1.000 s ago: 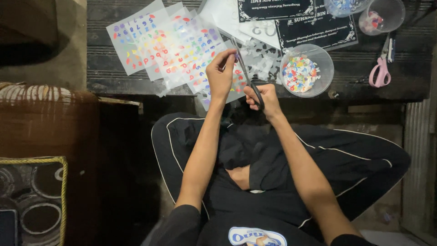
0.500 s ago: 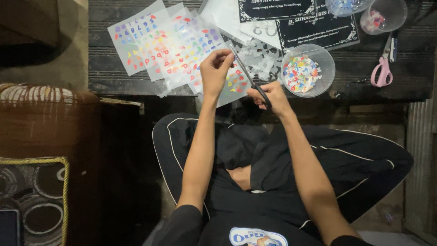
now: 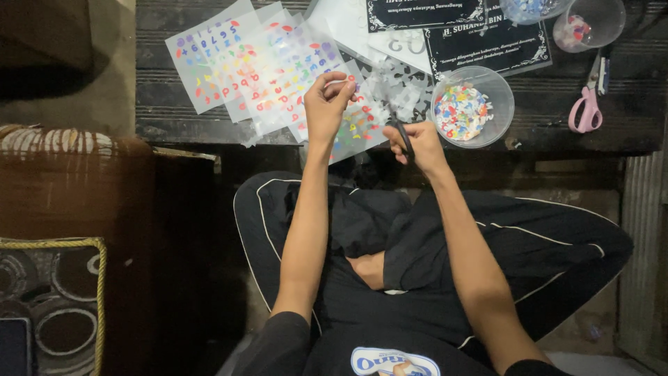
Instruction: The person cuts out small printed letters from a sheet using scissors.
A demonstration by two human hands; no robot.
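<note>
My left hand (image 3: 325, 104) pinched a sticker scrap (image 3: 346, 83); right hand (image 3: 410, 139), at 3 o'clock, gripped black scissors (image 3: 403, 136). Blades risked nicking fingertips.

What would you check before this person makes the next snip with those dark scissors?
1. Right hand has the dark scissors by the handles: ok.
2. Left hand pinches a small pale piece at its fingertips: ok; what the piece is, cannot tell.
3. Blades open or shut: cannot tell, the hand hides them.
4. Left fingers out of the blades' path: cannot tell.
5. Clear bowl of coloured cut-outs sits close beside the right hand, upright: ok.
6. Sticker sheets lie flat on the dark wooden board; one sheet overhangs the near edge: not ok.
</note>
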